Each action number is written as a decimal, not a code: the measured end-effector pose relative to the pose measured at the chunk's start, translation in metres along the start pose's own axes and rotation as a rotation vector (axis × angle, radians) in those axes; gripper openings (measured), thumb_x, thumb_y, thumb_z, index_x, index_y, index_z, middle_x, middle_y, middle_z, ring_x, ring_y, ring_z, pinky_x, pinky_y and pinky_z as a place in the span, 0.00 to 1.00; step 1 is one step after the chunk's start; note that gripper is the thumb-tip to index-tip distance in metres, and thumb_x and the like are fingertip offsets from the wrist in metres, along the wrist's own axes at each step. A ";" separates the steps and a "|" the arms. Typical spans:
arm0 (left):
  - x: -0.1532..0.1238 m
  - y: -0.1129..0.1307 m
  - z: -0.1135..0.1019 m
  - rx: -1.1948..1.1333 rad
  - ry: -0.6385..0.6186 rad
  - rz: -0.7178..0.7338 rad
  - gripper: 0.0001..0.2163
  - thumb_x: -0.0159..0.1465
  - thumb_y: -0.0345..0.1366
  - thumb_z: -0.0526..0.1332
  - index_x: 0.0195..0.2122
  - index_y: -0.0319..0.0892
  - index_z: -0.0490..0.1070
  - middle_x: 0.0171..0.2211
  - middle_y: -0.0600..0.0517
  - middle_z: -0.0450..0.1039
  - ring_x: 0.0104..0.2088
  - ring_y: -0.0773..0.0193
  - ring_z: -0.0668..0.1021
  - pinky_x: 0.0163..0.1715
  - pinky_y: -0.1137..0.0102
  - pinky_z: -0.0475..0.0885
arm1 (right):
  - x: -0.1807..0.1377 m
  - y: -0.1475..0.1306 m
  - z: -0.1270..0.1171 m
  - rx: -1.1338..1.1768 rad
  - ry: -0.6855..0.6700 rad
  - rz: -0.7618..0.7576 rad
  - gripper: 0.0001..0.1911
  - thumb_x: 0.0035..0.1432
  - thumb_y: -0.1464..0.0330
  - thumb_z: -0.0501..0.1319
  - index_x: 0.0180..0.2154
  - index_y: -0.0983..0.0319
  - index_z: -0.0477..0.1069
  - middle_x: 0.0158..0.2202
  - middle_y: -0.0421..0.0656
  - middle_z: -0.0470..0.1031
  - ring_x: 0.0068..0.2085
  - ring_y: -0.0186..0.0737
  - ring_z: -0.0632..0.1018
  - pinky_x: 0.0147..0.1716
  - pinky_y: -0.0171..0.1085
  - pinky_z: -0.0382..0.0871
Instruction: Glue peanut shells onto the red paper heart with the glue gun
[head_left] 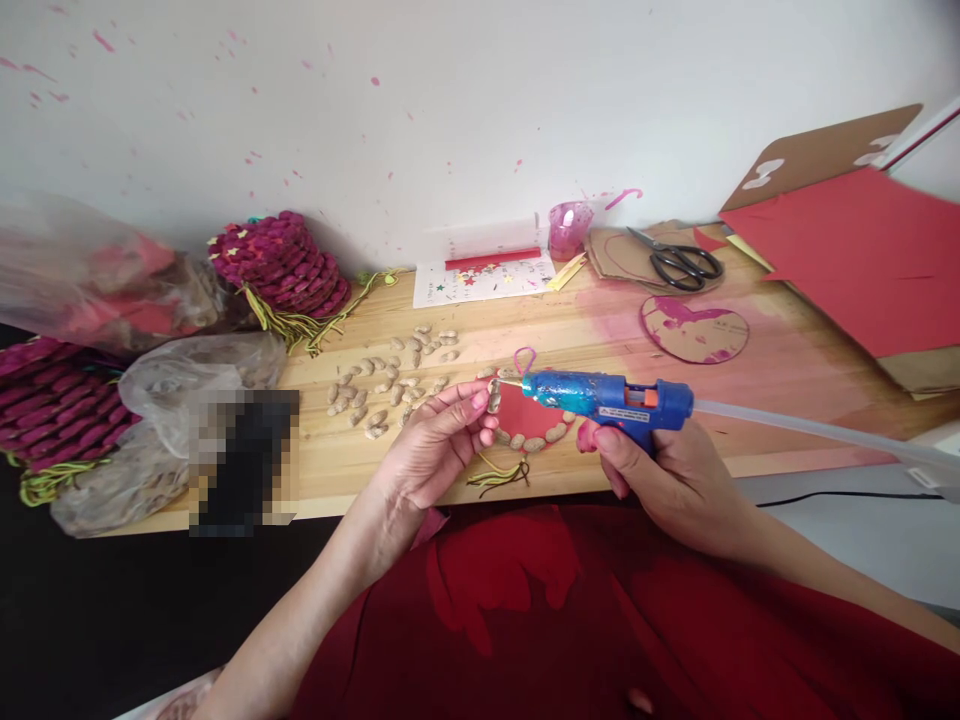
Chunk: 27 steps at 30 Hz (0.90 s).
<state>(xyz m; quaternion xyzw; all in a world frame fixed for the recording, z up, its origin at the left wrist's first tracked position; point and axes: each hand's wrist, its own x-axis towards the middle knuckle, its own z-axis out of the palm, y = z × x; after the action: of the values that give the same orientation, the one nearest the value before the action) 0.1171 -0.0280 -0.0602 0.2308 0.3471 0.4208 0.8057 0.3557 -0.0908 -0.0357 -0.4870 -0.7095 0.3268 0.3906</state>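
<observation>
Between the thumb and fingers of my left hand [442, 440] is a peanut [493, 398], pinched upright. My right hand [660, 475] grips a blue hot glue gun [600, 395], whose nozzle points left and meets or nearly meets the peanut's top. Under both, a red paper disc [525, 408] lies on the table, with peanuts [534, 444] lining its near rim. A pink loop [525, 360] shows at the disc's far side and a yellow-green tassel [499, 475] at its near side. The gun hides part of the disc.
Loose peanuts [390, 385] are scattered left of the disc. Stacked purple pieces [281, 265] and plastic bags [202, 370] occupy the left. Behind are a sheet with star sequins [487, 280] and a pink cup [570, 230]. Scissors [682, 265], a cardboard heart [694, 330] and red paper [870, 260] lie right.
</observation>
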 end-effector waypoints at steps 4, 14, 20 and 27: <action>0.000 -0.001 0.000 -0.005 0.004 0.005 0.14 0.50 0.31 0.79 0.34 0.35 0.78 0.28 0.53 0.75 0.27 0.70 0.78 0.26 0.78 0.76 | 0.001 -0.002 0.000 0.007 -0.007 0.002 0.17 0.72 0.62 0.54 0.28 0.56 0.67 0.25 0.39 0.72 0.34 0.43 0.76 0.34 0.40 0.68; 0.000 -0.001 -0.001 0.006 0.000 -0.002 0.14 0.50 0.31 0.79 0.34 0.34 0.78 0.28 0.53 0.75 0.27 0.70 0.78 0.26 0.78 0.76 | 0.002 -0.003 0.002 0.008 -0.012 0.017 0.23 0.73 0.60 0.53 0.23 0.55 0.64 0.18 0.37 0.66 0.28 0.42 0.74 0.29 0.41 0.66; 0.000 0.000 -0.003 0.012 0.008 -0.003 0.13 0.53 0.32 0.78 0.34 0.36 0.77 0.29 0.52 0.75 0.28 0.70 0.78 0.27 0.78 0.76 | -0.004 0.004 -0.001 0.010 0.000 0.023 0.14 0.73 0.60 0.54 0.33 0.56 0.69 0.21 0.35 0.68 0.25 0.39 0.70 0.28 0.41 0.64; 0.002 -0.001 -0.002 -0.052 0.027 0.009 0.13 0.51 0.30 0.79 0.29 0.37 0.75 0.27 0.55 0.74 0.27 0.71 0.77 0.25 0.78 0.75 | -0.009 0.006 0.001 -0.008 -0.088 -0.050 0.12 0.72 0.65 0.56 0.34 0.57 0.70 0.24 0.35 0.69 0.25 0.36 0.70 0.27 0.38 0.63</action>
<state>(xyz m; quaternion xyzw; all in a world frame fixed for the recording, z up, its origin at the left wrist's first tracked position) 0.1170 -0.0267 -0.0631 0.2058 0.3460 0.4363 0.8047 0.3598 -0.0978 -0.0435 -0.4559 -0.7393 0.3350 0.3652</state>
